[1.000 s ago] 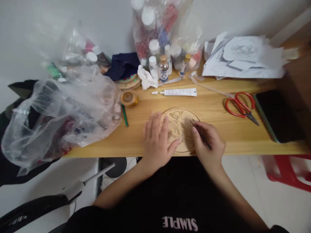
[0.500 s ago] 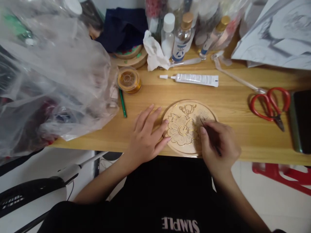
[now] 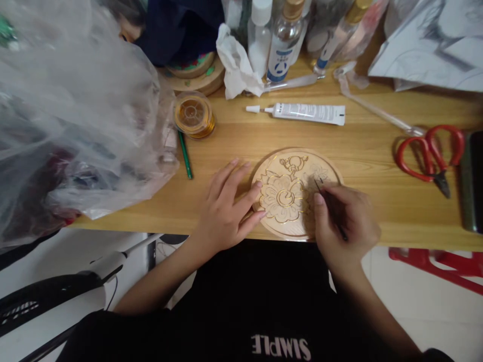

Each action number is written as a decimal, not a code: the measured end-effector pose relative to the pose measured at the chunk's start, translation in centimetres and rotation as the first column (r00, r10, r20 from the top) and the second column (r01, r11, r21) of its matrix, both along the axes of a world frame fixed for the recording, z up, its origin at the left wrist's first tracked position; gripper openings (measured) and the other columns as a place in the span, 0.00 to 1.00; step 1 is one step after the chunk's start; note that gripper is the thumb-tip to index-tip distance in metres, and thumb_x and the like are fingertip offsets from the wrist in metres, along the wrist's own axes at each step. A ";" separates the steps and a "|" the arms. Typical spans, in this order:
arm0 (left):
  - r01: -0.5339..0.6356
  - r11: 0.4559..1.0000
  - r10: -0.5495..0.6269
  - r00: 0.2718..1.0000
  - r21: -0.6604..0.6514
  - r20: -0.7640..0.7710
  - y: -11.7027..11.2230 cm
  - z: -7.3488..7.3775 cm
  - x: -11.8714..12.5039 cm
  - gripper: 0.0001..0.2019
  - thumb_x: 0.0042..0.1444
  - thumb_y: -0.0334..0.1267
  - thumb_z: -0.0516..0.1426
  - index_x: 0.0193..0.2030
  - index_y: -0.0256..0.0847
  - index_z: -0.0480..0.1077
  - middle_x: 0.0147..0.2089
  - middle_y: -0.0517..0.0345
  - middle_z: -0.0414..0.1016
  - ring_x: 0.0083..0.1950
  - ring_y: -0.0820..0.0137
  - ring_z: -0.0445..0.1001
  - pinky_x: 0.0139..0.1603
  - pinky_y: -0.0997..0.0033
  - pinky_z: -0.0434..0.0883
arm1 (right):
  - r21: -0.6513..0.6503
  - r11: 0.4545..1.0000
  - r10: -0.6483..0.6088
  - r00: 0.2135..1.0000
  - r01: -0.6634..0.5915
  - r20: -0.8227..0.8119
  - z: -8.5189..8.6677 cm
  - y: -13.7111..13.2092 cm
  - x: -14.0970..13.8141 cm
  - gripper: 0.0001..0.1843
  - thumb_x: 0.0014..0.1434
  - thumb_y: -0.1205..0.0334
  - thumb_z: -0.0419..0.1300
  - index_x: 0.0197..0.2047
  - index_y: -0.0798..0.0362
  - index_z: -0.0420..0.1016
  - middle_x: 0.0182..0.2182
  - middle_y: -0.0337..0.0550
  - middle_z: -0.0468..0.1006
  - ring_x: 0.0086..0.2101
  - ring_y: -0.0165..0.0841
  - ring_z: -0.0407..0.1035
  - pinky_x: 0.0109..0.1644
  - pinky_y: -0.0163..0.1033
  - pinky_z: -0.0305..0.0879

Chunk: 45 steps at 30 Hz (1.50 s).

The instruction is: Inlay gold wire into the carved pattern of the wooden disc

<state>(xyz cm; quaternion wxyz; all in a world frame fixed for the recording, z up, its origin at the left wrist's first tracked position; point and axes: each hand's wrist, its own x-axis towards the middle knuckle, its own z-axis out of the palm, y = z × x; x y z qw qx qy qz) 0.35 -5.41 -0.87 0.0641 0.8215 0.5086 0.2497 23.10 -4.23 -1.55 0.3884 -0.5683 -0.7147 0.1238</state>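
A round wooden board (image 3: pixel 275 231) lies at the table's front edge, with a flower and a smaller figure outlined in gold wire. Pencil lines show at its upper right. My left hand (image 3: pixel 228 213) rests flat at the board's left side, fingers spread, thumb and a fingertip touching its rim. Over the right side of the board, my right hand (image 3: pixel 349 221) is closed around slim dark tweezers (image 3: pixel 332 208). Their tip points at the pencilled part; whether it touches the surface or pinches any wire is too small to tell. My right hand hides the board's lower right.
Behind the board lies a white glue tube (image 3: pixel 307 113). Leftward are a spool of gold wire (image 3: pixel 194 114), a green pencil (image 3: pixel 185 156) and a large plastic bag (image 3: pixel 94 110). Red-handled scissors (image 3: pixel 430 153) and a phone (image 3: pixel 473 181) lie right. Bottles (image 3: pixel 279 55) stand at the back.
The view has shifted closer to the table, so objects at the back sit higher and farther outward. Both hands keep nearly the same places on the board, the tweezers still in my right hand.
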 end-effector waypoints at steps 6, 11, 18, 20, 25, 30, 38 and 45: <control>-0.003 1.000 0.003 1.000 -0.016 -0.009 0.0 -0.2 -0.2 0.18 0.64 0.42 0.57 0.57 0.37 0.69 0.65 0.38 0.63 0.71 0.47 0.59 0.66 0.43 0.64 | 0.016 1.000 -0.005 1.000 0.005 0.024 0.1 0.0 0.1 0.15 0.59 0.69 0.64 0.50 0.49 0.74 0.42 0.44 0.81 0.43 0.38 0.76 0.50 0.48 0.72; -0.021 1.000 0.020 1.000 -0.017 -0.018 0.0 -0.1 0.0 0.19 0.65 0.40 0.56 0.60 0.40 0.67 0.66 0.40 0.63 0.72 0.49 0.57 0.67 0.43 0.63 | 0.019 1.000 -0.012 0.999 0.011 0.038 0.0 0.0 -0.1 0.15 0.60 0.68 0.64 0.50 0.48 0.73 0.42 0.45 0.81 0.43 0.39 0.76 0.50 0.50 0.72; -0.023 0.998 0.020 0.998 -0.061 -0.062 0.3 -0.1 0.4 0.24 0.64 0.44 0.57 0.64 0.37 0.65 0.68 0.36 0.62 0.72 0.47 0.57 0.68 0.42 0.61 | 0.019 1.000 -0.008 0.999 0.007 0.048 0.2 -0.1 -0.1 0.18 0.59 0.69 0.65 0.52 0.47 0.73 0.43 0.45 0.81 0.43 0.40 0.76 0.50 0.51 0.72; -0.017 0.998 0.013 0.998 -0.065 -0.061 0.5 -0.1 0.3 0.24 0.64 0.44 0.57 0.63 0.35 0.65 0.67 0.35 0.62 0.72 0.46 0.57 0.69 0.42 0.61 | 0.010 1.000 -0.007 0.999 0.007 0.050 0.3 -0.1 0.0 0.18 0.59 0.69 0.64 0.52 0.46 0.73 0.43 0.45 0.81 0.44 0.40 0.76 0.50 0.52 0.72; -0.007 0.997 0.000 0.997 -0.080 -0.081 0.7 0.1 0.0 0.23 0.65 0.45 0.55 0.63 0.37 0.66 0.68 0.36 0.61 0.72 0.46 0.57 0.67 0.42 0.62 | 0.012 1.000 -0.002 0.998 0.001 0.057 0.3 -0.1 0.0 0.18 0.58 0.70 0.65 0.51 0.49 0.73 0.43 0.47 0.81 0.44 0.40 0.76 0.50 0.50 0.71; 0.016 0.997 -0.022 0.997 -0.079 -0.077 0.9 0.0 -0.3 0.24 0.65 0.46 0.55 0.63 0.36 0.65 0.68 0.35 0.60 0.72 0.46 0.56 0.68 0.42 0.61 | 0.002 1.000 0.005 0.998 -0.005 0.069 0.2 -0.1 0.0 0.17 0.58 0.70 0.65 0.51 0.50 0.73 0.43 0.47 0.81 0.44 0.39 0.75 0.50 0.49 0.71; 0.015 0.995 -0.020 0.998 -0.095 -0.060 1.0 -0.3 -0.4 0.23 0.66 0.47 0.54 0.64 0.40 0.65 0.69 0.38 0.59 0.73 0.47 0.55 0.68 0.41 0.60 | 0.015 1.000 0.019 0.997 -0.020 0.080 0.3 -0.1 0.1 0.18 0.57 0.71 0.66 0.51 0.51 0.73 0.43 0.48 0.81 0.44 0.39 0.76 0.51 0.47 0.71; 0.022 0.994 -0.026 0.999 -0.112 -0.035 1.0 -0.5 -0.5 0.23 0.66 0.47 0.54 0.64 0.39 0.65 0.70 0.38 0.58 0.73 0.46 0.54 0.69 0.41 0.58 | -0.006 1.000 0.016 0.995 -0.015 0.096 0.4 -0.1 0.0 0.19 0.59 0.70 0.65 0.53 0.48 0.73 0.45 0.47 0.81 0.45 0.40 0.76 0.51 0.50 0.72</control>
